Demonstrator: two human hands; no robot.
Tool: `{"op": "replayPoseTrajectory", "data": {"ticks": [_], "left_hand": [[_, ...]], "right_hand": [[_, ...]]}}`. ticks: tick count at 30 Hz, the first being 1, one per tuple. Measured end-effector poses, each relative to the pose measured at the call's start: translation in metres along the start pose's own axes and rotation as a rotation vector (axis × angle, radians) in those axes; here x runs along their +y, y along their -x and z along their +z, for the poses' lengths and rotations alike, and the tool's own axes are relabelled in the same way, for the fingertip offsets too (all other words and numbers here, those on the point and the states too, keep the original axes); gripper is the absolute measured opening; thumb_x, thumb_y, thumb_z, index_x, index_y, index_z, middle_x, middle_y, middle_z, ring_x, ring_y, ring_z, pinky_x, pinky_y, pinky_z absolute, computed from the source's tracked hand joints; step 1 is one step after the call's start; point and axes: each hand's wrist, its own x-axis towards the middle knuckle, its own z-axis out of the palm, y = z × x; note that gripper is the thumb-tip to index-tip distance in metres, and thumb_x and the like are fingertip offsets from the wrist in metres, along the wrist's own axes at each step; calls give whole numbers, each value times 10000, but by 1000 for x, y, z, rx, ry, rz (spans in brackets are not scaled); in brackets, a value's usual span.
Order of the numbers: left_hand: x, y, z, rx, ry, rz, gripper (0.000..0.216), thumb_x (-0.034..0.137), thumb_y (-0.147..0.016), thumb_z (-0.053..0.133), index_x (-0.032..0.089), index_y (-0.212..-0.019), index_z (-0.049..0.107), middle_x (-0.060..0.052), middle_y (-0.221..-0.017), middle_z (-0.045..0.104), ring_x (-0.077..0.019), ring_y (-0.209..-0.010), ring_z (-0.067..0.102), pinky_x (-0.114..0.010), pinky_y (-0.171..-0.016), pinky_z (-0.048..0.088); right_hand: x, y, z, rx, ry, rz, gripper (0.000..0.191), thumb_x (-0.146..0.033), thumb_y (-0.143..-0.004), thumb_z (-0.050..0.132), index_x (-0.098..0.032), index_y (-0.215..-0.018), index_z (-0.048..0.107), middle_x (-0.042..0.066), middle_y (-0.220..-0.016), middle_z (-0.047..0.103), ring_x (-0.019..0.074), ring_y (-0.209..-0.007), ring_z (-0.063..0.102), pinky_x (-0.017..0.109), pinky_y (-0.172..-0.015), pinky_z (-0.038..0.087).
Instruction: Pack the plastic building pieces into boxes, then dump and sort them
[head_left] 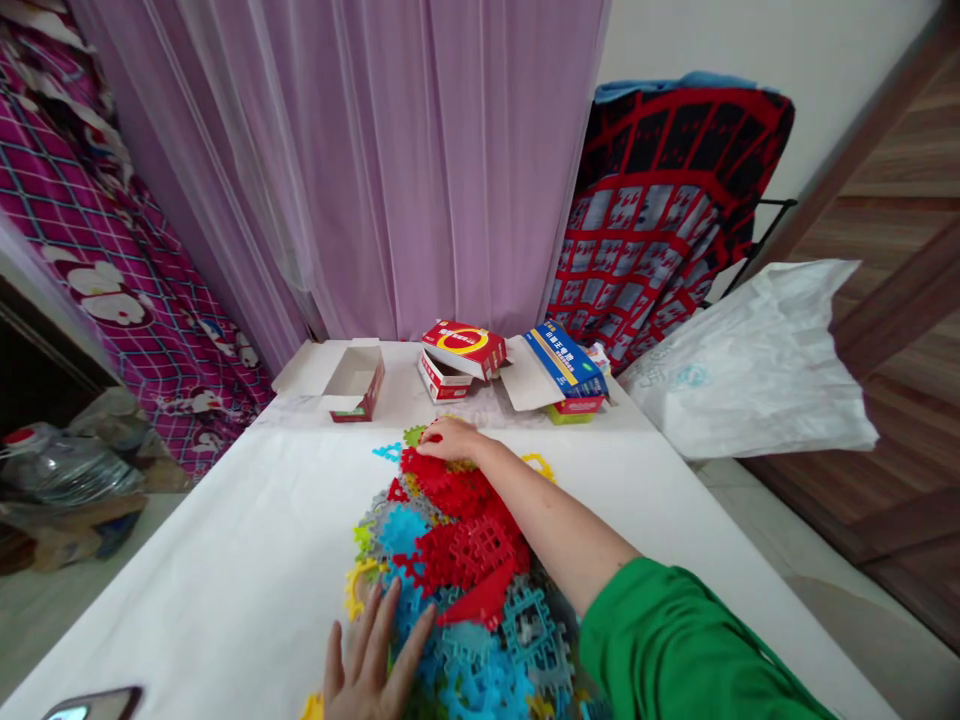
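Note:
A long heap of toothed plastic building pieces [487, 545] in red, blue, yellow, green and grey lies along the middle of the table. My left hand [375, 655] rests at the near left side of the heap, fingers spread, beside blue pieces. Across the heap's right side reaches my right arm in a green sleeve. My right hand [454, 440] is at the far end, fingers curled down together over red and lime-green pieces; what they grip is hidden. A light-blue triangular piece [388, 452] lies just left of it, and a yellow ring-shaped piece [541, 465] to the right.
An opened box [356, 385], a red box [465, 345] on another carton, and a blue box [566, 360] stand along the table's back edge. A white plastic bag [750, 360] is at the right edge. A phone [94, 703] lies near left on the white table [225, 560].

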Motion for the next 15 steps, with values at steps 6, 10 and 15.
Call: {"op": "replayPoseTrajectory", "data": {"ticks": [6,10,15], "left_hand": [[2,-17,-16,81,76,15,880,564,-642,747,306,-1429,450,-182,-1601,271,-458,-1455,241,-752,-1090,182],[-6,-5,-32,61,123,-36,673,519,-751,662,288,-1364,506,-165,-1588,314,-407,-1456,273,-719,-1092,231],[-12,12,-34,49,183,-9,809,660,-739,621,314,-1440,415,-153,-1583,330,-387,-1445,304,-687,-1112,231]], "right_hand": [[-20,68,-3,-103,-46,-349,286,-408,-874,603,-246,-1073,731,17,-1130,728,206,-1063,645,314,-937,472],[-13,151,-13,100,-68,-329,444,-393,-874,615,-224,-1284,626,78,-1402,572,240,-1329,473,403,-1124,335],[13,265,29,50,14,-140,887,-438,-699,756,-307,-1496,389,101,-1637,177,367,-1480,188,573,-1166,206]]}}
